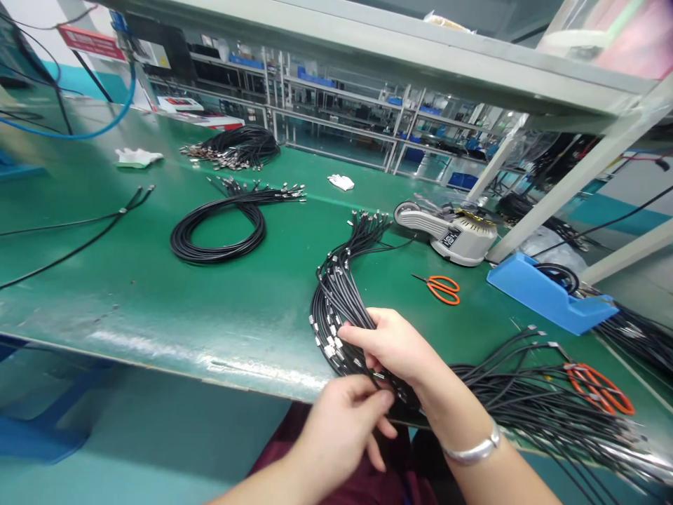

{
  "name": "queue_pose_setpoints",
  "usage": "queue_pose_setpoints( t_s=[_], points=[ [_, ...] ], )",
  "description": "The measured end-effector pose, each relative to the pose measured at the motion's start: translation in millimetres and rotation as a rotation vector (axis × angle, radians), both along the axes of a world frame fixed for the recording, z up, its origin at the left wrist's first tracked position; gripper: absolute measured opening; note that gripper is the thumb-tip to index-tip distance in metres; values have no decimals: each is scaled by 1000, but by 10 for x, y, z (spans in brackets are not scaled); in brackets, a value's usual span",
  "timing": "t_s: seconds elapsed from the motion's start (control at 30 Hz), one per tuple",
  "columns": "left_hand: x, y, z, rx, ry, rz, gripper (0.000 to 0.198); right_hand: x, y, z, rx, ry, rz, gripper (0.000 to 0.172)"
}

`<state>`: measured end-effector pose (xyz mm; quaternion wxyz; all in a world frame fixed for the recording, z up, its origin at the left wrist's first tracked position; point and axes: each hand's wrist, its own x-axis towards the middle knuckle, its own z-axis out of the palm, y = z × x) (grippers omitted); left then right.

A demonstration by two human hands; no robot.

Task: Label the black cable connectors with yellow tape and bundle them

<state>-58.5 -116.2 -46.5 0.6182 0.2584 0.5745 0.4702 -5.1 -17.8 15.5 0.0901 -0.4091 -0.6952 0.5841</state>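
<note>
A thick bundle of black cables (pixel 344 280) with small silver connectors and metal pieces curves over the green table toward its front edge. My right hand (pixel 397 344), a silver bracelet on its wrist, is wrapped round the lower part of this bundle, thumb lying across the cables. Just below and left of it, my left hand (pixel 352 414) touches the underside of the bundle, its thumb and forefinger pinched together; what they hold is too small to make out. More loose black cables (pixel 526 393) spread to the right of my right wrist.
A coiled cable bundle (pixel 218 231) lies left of centre, with another pile (pixel 247 147) behind. Orange scissors (pixel 444 289), a second orange-handled pair (pixel 599 388), a grey-white machine (pixel 457 235) and a blue holder (pixel 549 293) stand right. A shelf beam (pixel 368 49) crosses above.
</note>
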Motion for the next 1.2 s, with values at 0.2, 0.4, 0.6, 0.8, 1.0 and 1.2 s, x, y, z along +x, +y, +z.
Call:
queue_pose_setpoints(
  t_s=[0.2, 0.4, 0.6, 0.8, 1.0, 1.2],
  points=[
    [225, -101, -42, 26, 138, -167, 27, 97, 24, 52, -6, 157, 42, 13],
    [-737, -202, 118, 881, 1019, -214, 34, 116, 40, 79, -32, 143, 92, 19],
    [-1312, 302, 250, 942, 1481, -555, 27, 71, 18, 41, 24, 75, 42, 5],
    [-1345, 463, 457, 1065, 1395, -655, 26, 42, -25, -15, 203, -37, -25, 12],
    [-1454, 485, 357, 1181, 1439, -567, 28, 37, -39, -26, 222, -48, -37, 10],
    [-1953, 830, 164, 967, 1461, -260, 21, 60, -30, 12, 128, -61, 0, 10]
  ],
)
